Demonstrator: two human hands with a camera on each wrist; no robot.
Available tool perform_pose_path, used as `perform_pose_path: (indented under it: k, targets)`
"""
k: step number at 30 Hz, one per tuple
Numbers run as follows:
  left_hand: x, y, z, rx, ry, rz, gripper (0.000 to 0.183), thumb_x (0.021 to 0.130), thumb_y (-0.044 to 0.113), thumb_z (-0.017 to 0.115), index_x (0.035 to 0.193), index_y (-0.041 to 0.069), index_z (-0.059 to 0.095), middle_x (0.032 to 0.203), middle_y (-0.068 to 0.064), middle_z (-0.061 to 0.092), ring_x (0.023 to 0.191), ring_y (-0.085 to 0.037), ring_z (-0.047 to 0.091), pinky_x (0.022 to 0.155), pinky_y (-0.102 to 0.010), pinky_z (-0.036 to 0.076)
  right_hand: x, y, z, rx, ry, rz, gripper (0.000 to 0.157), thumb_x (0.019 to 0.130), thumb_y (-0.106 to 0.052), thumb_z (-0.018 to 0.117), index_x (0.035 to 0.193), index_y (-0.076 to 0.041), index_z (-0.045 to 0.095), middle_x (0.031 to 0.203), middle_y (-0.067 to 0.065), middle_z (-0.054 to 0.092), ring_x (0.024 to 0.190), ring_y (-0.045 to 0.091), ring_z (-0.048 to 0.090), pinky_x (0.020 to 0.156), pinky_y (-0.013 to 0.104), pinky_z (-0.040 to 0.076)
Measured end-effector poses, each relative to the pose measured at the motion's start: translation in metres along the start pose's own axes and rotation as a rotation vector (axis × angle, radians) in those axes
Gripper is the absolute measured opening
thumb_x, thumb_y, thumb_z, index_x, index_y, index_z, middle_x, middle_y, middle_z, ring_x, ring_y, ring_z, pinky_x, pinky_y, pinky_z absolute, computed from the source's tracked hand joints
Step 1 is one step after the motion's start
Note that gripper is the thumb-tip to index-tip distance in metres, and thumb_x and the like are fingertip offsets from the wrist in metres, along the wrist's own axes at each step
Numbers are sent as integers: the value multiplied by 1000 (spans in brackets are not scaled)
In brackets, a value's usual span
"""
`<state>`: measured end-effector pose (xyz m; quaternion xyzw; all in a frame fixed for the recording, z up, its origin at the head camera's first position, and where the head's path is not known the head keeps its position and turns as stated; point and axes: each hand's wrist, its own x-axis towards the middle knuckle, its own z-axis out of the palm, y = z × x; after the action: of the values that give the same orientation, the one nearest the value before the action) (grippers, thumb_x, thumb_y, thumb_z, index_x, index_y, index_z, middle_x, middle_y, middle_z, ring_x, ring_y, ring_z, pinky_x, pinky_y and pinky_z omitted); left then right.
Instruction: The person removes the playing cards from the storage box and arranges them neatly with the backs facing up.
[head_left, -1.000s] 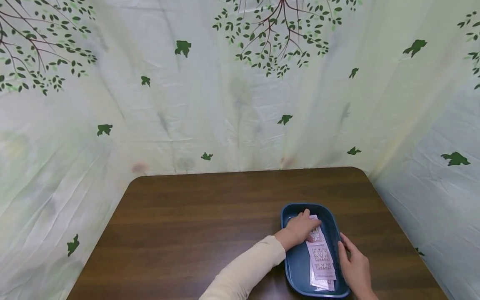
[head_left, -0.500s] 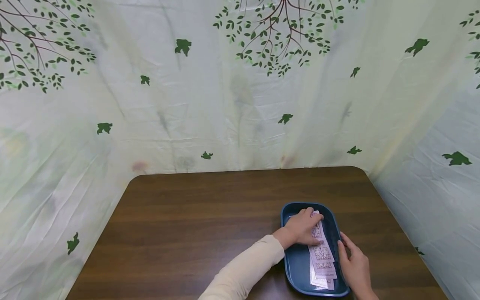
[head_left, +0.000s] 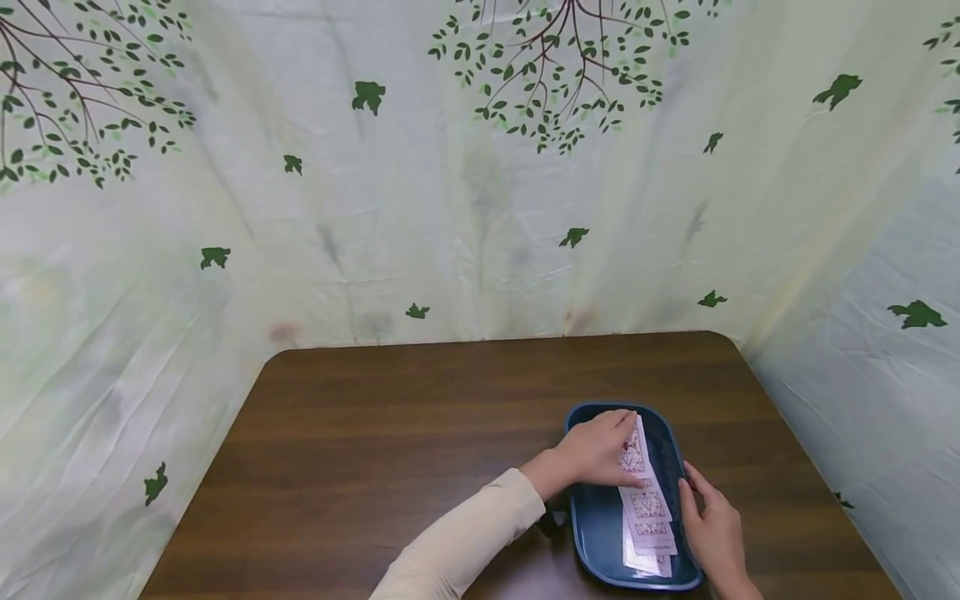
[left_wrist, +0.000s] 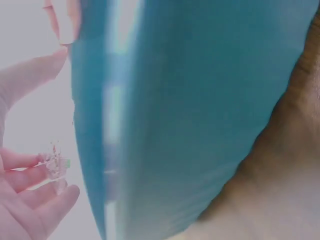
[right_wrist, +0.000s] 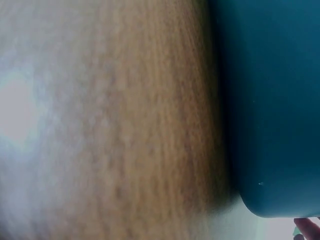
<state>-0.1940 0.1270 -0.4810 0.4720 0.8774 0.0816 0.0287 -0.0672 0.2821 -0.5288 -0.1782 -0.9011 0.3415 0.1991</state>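
Note:
A long blue tray (head_left: 600, 546) lies on the table, toward the right in the head view. In it is an overlapping row of pale pink strips (head_left: 651, 517) with dark reddish print, running lengthwise. My left hand (head_left: 596, 450) reaches over the tray's left rim and grips the far strip, thumb at its left edge and fingers near its far end. Part of that strip is hidden under the hand. My right hand (head_left: 714, 527) holds the tray's right rim. The tray's blue wall (left_wrist: 200, 100) fills much of the left wrist view.
The brown wooden table (head_left: 390, 450) has rounded far corners. Behind it hangs a pale cloth (head_left: 480, 200) printed with leaves and branches. Something small and dark (head_left: 553, 521) sits under the left wrist, beside the tray. A bright glare lies on the wood in the right wrist view.
The left hand has shifted slightly toward the far end of the tray, and the far strip has moved with it. The right hand stays at the rim.

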Motion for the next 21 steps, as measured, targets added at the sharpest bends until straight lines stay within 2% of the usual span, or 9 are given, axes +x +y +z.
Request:
perform_pose_path:
  k: [4,8,11,14,18,21]
  targets:
    - [-17,-8,-17,-36,66,21,98,71,65,61,143,7,30,143,-3,35,127,-12,34,97,-21,31,-1,-1,0,1,-21,18,34,92,-11,54,123,4,55,107,28,59,65,25,49,56,35,37]
    - [-34,-19,-36,-54,147,16,97,71,61,65,142,6,31,142,-5,35,126,-14,35,96,-21,33,-1,-1,-1,5,-24,22,34,92,-11,54,123,3,55,106,28,60,64,25,48,57,35,37]
    - [-45,-29,-46,-55,180,1,97,70,60,67,141,5,33,141,-6,36,124,-15,36,95,-22,35,-2,-1,-2,-1,-39,31,35,93,-12,53,124,4,54,107,28,59,62,24,47,55,34,36]
    - [-54,-39,-49,-52,190,-15,96,70,61,67,141,4,34,140,-7,37,123,-16,38,94,-23,36,-2,-1,-2,-7,-46,38,36,93,-13,52,125,4,53,109,29,58,68,27,50,59,37,38]
    - [-64,-55,-47,-59,194,-44,96,69,58,70,140,4,35,139,-7,38,121,-17,39,94,-24,37,-3,-1,-2,3,-49,44,36,94,-12,51,125,4,52,113,30,55,80,34,55,69,46,43]
    - [-71,-68,-42,-68,156,-72,95,69,55,72,139,3,36,138,-8,39,121,-18,39,94,-26,38,-4,-1,-1,9,-52,42,36,94,-12,51,126,4,52,115,30,55,86,36,56,74,51,43]
